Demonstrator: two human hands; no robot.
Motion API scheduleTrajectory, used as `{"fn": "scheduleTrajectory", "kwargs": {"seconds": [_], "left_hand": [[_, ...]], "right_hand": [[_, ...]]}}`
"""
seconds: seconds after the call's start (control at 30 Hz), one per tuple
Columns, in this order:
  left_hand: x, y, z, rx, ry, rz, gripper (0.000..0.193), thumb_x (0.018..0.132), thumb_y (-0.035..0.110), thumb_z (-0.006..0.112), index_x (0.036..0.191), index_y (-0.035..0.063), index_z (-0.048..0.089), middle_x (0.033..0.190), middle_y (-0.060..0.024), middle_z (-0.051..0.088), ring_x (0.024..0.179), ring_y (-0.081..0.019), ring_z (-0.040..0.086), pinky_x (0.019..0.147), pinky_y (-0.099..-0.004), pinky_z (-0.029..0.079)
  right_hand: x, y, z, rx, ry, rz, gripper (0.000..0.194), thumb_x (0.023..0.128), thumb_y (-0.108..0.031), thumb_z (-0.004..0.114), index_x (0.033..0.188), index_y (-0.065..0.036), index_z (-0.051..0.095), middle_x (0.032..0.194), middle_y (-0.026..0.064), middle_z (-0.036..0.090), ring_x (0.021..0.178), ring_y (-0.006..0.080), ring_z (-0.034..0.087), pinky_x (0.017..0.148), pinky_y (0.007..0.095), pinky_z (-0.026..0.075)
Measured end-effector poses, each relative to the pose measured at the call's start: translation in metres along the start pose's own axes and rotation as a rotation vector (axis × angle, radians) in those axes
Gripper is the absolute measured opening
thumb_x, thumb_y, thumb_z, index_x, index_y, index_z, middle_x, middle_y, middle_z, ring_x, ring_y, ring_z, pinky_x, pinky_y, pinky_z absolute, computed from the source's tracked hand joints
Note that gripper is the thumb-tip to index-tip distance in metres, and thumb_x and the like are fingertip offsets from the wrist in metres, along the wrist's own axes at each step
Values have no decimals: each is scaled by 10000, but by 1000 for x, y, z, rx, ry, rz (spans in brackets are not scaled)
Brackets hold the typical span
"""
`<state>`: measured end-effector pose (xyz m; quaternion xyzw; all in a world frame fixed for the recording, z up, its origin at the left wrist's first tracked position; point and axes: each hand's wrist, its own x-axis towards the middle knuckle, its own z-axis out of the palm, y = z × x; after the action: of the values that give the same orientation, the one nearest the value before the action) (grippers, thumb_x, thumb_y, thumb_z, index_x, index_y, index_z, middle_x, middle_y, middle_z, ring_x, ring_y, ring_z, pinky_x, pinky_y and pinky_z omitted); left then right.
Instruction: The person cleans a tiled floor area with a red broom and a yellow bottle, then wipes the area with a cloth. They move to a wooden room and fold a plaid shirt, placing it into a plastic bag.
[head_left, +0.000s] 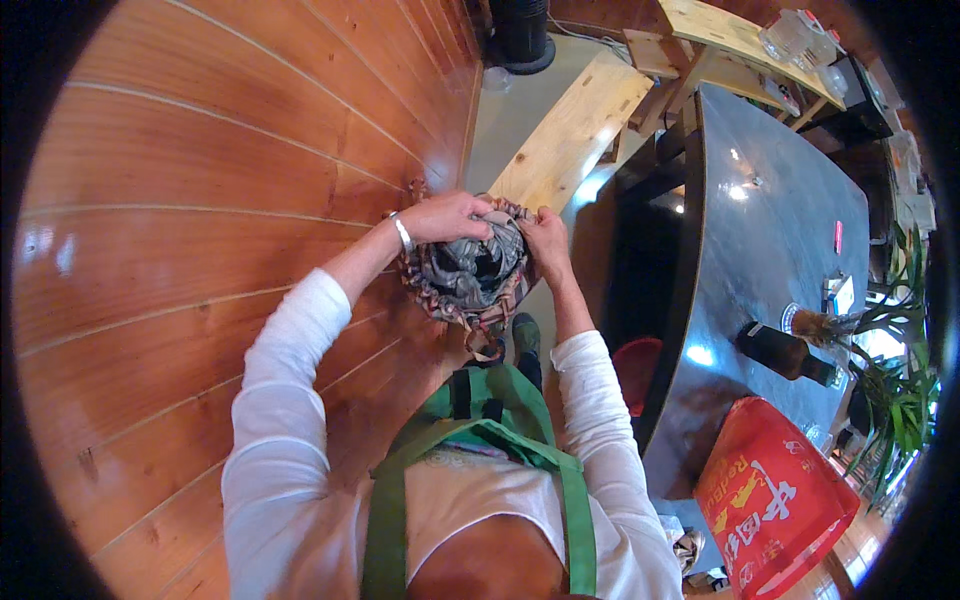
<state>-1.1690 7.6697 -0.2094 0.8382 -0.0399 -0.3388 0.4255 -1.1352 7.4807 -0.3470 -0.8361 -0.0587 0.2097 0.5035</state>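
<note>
A brown-and-grey plaid cloth bag (469, 274) with a gathered rim is held up in front of my body, its mouth facing me. My left hand (450, 217), with a silver bangle at the wrist, pinches the cloth along the far rim. On the other side, my right hand (547, 236) grips the rim between thumb and fingers. Folds of grey patterned lining fill the mouth, and whether anything lies inside cannot be told. A cord or cloth loop (484, 343) hangs from the near edge.
A wood-plank wall (187, 255) runs close on my left. Ahead lies a pale wooden bench (574, 135). To the right stands a dark-topped table (772, 187) with a dark bottle (780, 349) and a plant (900, 405). Beside it is a red chair back (776, 495).
</note>
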Motion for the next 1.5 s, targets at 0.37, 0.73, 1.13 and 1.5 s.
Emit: {"fn": "scheduleTrajectory", "kwargs": {"seconds": [0.37,0.73,1.13,1.5], "left_hand": [[-115,4,-26,-1205,864,584,506,824,309,594,1185,-42,550,1093,-96,630,962,-184,596,884,-303,482],[-125,-16,-94,-1120,1124,590,490,825,287,604,1186,-41,552,1082,-98,635,954,-188,594,878,-308,479],[-38,127,-165,-749,784,687,474,827,263,615,1186,-39,553,1070,-101,641,946,-192,593,871,-313,475],[114,118,30,-697,303,259,460,828,241,625,1187,-38,554,1059,-103,646,938,-195,592,864,-318,472]], "right_hand": [[7,-40,-1,-97,-196,-98,458,723,-395,734,954,-22,605,935,171,662,888,268,637,761,372,494],[-85,-140,-50,607,-230,-486,398,741,-245,717,1011,16,585,1037,172,632,956,243,603,834,353,475],[-68,-327,-227,508,630,-1001,255,793,-128,664,989,-12,549,885,118,598,846,192,568,758,314,453],[-51,-199,-244,736,231,-564,284,791,-156,616,1007,27,622,923,85,640,830,133,573,745,288,470]]}}
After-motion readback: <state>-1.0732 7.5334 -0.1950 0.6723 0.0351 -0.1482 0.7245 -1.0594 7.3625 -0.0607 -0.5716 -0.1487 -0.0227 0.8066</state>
